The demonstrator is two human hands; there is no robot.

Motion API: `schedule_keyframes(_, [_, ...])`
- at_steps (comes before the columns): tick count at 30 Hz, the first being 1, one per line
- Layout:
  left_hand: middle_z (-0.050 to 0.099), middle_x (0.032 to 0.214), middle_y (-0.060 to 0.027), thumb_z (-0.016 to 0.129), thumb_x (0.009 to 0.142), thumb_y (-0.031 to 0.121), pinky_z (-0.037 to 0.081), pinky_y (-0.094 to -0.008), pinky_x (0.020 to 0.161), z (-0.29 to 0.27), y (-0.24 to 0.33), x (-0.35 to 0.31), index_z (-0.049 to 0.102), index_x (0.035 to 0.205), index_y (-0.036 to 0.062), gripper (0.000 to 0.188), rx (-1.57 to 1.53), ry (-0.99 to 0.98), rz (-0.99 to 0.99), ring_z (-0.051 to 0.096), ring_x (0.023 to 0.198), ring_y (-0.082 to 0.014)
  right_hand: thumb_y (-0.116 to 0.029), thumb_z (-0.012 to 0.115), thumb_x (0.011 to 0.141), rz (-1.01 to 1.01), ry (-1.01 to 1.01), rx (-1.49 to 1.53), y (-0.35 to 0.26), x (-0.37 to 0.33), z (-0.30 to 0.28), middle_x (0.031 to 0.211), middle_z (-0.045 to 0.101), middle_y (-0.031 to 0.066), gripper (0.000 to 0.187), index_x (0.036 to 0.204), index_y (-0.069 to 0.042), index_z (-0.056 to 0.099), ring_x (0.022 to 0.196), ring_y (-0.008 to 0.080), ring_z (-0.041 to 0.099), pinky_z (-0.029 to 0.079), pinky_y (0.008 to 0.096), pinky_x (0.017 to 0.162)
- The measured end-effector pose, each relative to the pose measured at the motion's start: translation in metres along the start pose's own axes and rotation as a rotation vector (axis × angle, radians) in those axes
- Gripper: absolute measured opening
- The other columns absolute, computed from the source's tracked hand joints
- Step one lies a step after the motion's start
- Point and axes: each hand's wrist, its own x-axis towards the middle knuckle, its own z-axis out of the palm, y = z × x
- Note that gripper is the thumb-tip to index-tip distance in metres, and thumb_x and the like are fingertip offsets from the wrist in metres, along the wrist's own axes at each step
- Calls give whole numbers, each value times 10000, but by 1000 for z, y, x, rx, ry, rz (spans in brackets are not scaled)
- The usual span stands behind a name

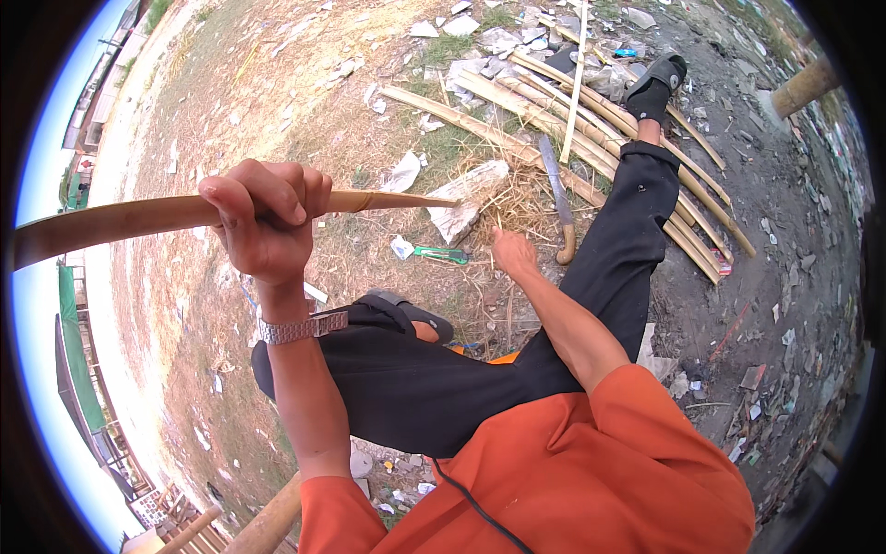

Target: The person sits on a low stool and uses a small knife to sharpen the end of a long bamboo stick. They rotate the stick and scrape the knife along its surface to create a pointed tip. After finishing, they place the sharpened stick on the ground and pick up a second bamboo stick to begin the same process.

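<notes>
My left hand (268, 217), with a metal watch on its wrist, is wrapped round a long split bamboo strip (138, 220). The strip runs level from the left rim to a pointed end above a pale wooden block (468, 203). Lower and to the right, my right hand (514, 251) is closed beside a heap of thin shavings (528, 205); what its fingers hold, if anything, is hard to make out. Just right of that hand lies a machete (559, 198) with a wooden handle. A green utility knife (441, 254) rests on the ground left of it.
Several split bamboo lengths (535, 106) lie in a pile ahead, partly under my outstretched right leg (620, 231). Scraps and stones litter the ground. A bamboo post (805, 88) stands at the upper right, and a bamboo pole (269, 522) is beside me at the lower left.
</notes>
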Motion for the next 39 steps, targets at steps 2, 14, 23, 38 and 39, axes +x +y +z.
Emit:
schedule_keyframes(2, [237, 446, 34, 250, 977, 526, 175, -268, 371, -6, -3, -1, 407, 631, 98, 572, -11, 39, -5, 163, 353, -85, -413, 266, 978, 42, 37, 128, -4, -4, 1, 867, 613, 316, 584, 921, 27, 646, 885, 446, 604, 450, 516, 806])
schedule_keyframes(14, [242, 410, 30, 279, 967, 537, 171, -262, 322, -14, 2, 13, 400, 555, 88, 621, -45, -242, 27, 186, 301, -88, -380, 341, 977, -473, 148, 394, -108, -83, -66, 629, 572, 276, 470, 813, -10, 579, 653, 459, 578, 448, 534, 620])
schedule_keyframes(23, [239, 414, 29, 263, 963, 550, 166, -262, 328, -8, 1, 8, 379, 571, 96, 612, -27, -188, 18, 180, 303, -89, -392, 293, 983, -283, 98, 284, -87, -66, -50, 696, 593, 311, 554, 886, 50, 614, 707, 468, 603, 473, 528, 672])
schedule_keyframes(38, [218, 418, 27, 260, 969, 542, 165, -274, 333, -9, -1, -1, 379, 571, 96, 609, -51, -195, -4, 156, 324, -88, -422, 312, 976, -339, 137, 356, -96, -89, -48, 658, 586, 286, 519, 843, -7, 594, 671, 482, 595, 460, 556, 662])
schedule_keyframes(39, [218, 417, 28, 262, 969, 541, 165, -274, 329, -7, 0, 7, 381, 571, 95, 609, -60, -254, 21, 154, 323, -88, -425, 312, 976, -330, 169, 308, -96, -79, -57, 660, 587, 287, 522, 843, -6, 594, 677, 483, 596, 459, 557, 665])
